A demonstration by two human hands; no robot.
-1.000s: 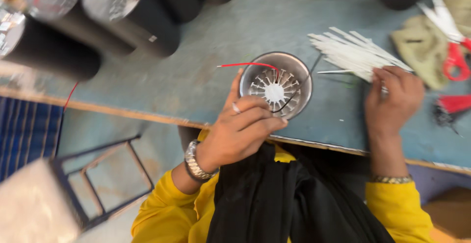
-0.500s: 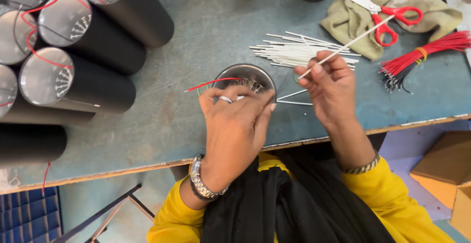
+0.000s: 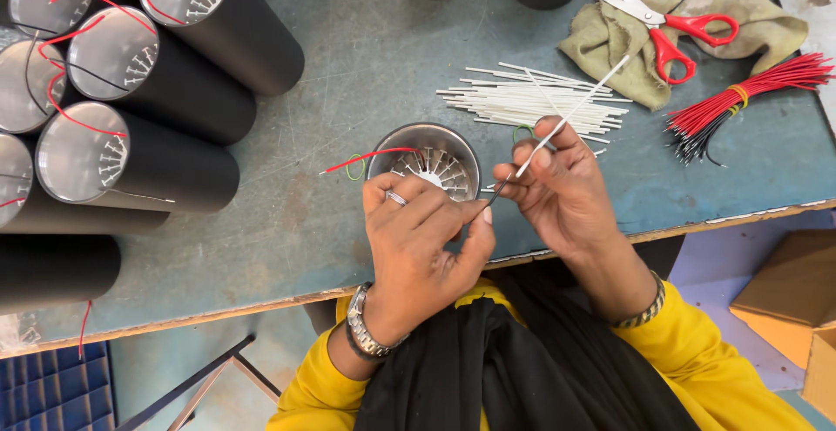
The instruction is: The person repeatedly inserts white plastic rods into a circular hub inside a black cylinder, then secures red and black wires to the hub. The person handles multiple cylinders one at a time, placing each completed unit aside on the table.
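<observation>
So, taking the round metal housing (image 3: 424, 163) at the table's near edge as the reference: way off to its left lie stacked black cylinders (image 3: 174, 91) with shiny end caps and red wires. A red wire (image 3: 366, 157) sticks out of the housing's left rim. The left hand (image 3: 422, 244) sits right on the housing's near side, fingers curled around it, ring showing. Just right of the housing, the right hand (image 3: 562, 187) pinches a thin white sleeve (image 3: 570, 113) between thumb and fingers, tilted up-right. Behind that hand lies a pile of white sleeves (image 3: 522, 100); farther right, red-handled scissors (image 3: 666, 26) on a cloth (image 3: 610, 43), then a red wire bundle (image 3: 749, 96).
</observation>
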